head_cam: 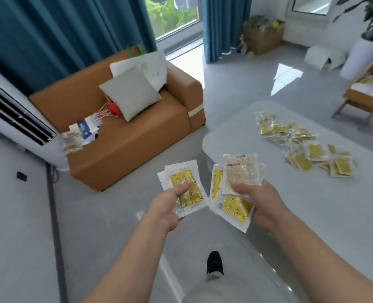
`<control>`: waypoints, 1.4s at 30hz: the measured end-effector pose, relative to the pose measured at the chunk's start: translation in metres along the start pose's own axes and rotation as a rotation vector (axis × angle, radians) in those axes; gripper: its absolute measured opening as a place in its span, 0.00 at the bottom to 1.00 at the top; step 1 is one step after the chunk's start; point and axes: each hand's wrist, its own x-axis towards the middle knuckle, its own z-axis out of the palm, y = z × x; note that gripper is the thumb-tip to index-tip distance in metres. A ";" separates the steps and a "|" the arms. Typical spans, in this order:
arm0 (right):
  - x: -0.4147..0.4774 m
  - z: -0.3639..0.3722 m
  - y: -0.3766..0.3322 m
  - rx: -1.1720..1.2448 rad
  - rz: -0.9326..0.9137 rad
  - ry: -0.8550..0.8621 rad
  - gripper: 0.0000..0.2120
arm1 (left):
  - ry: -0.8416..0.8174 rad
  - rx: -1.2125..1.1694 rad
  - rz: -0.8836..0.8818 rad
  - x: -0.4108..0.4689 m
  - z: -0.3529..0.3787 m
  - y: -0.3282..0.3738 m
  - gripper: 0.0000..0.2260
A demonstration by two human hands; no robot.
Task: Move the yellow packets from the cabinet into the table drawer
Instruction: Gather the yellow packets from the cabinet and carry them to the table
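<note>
Holding in left hand (165, 206): a couple of yellow packets (186, 189), thumb pressing on top, fingers curling underneath.
Right hand (262, 204): is gripping a bigger bunch (235, 206), all fanned out, thumb lying on a pale one turned print-side up.
Where they're at: both lots are being held up in the air by the table (224, 136) corner, edges nearly touching.
Pile (301, 147): loads more packets are lying loose on the table, well apart from the hands.
Sofa (126, 149): is sitting behind, carrying a cushion (130, 95) and papers (82, 130).
Shoe (214, 262): is poking out between the arms.
</note>
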 end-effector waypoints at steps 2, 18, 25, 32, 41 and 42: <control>0.026 -0.021 -0.020 0.034 -0.020 0.097 0.17 | -0.053 0.070 -0.041 0.037 0.042 0.012 0.13; 0.171 -0.291 -0.122 0.393 0.034 0.699 0.19 | -0.320 0.636 -0.115 0.193 0.411 -0.035 0.28; 0.317 -0.441 -0.113 0.277 0.156 0.809 0.21 | -0.227 0.823 -0.096 0.301 0.547 -0.130 0.14; 0.456 -0.540 -0.089 -0.007 0.176 0.734 0.30 | -0.224 1.028 -0.047 0.427 0.601 -0.242 0.20; 0.504 -0.555 -0.057 -0.722 0.175 0.854 0.32 | -0.229 1.623 0.440 0.458 0.591 -0.302 0.21; 0.503 -0.552 -0.054 -0.755 0.195 0.855 0.34 | -0.228 1.649 0.486 0.457 0.592 -0.305 0.21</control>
